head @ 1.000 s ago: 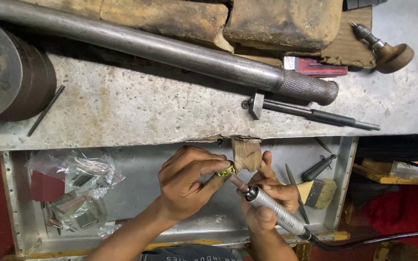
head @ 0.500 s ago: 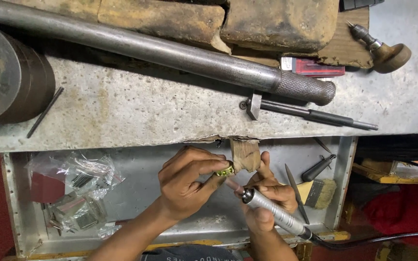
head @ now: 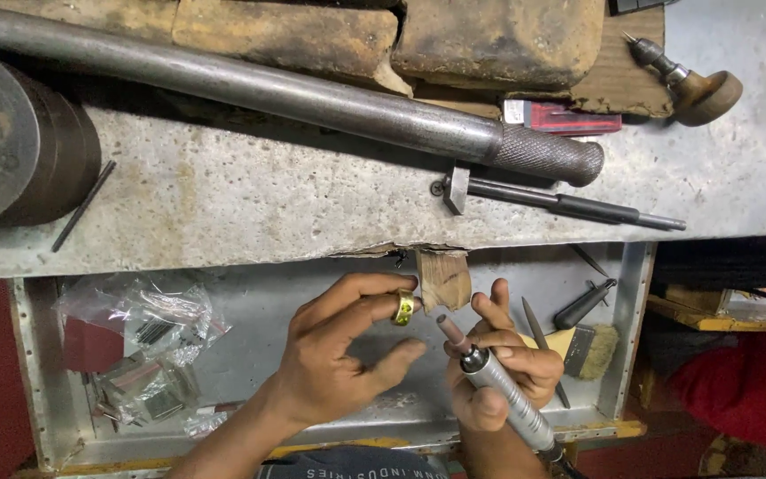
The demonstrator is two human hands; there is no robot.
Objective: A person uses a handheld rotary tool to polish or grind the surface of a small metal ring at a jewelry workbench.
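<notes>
— How is the ring (head: 404, 307) held?

— It is pinched by the left hand (head: 339, 359), low centre of the frame, against the wooden peg (head: 444, 277) at the table (head: 250, 208) edge, probably for support.

— And the tool (head: 498, 395)?

— It is clenched in the right hand (head: 503, 364), its tip kept just beside the ring, not touching.

— What is found around?

— A brush (head: 591, 341) and files at the right, plastic bags (head: 139, 341) at the left, a long steel bar (head: 268, 89) above. Nothing is placed in the way.

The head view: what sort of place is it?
Probably a jeweller's bench: the left hand holds a gold ring against a wooden peg, the right hand a rotary tool, above a metal tray.
</notes>
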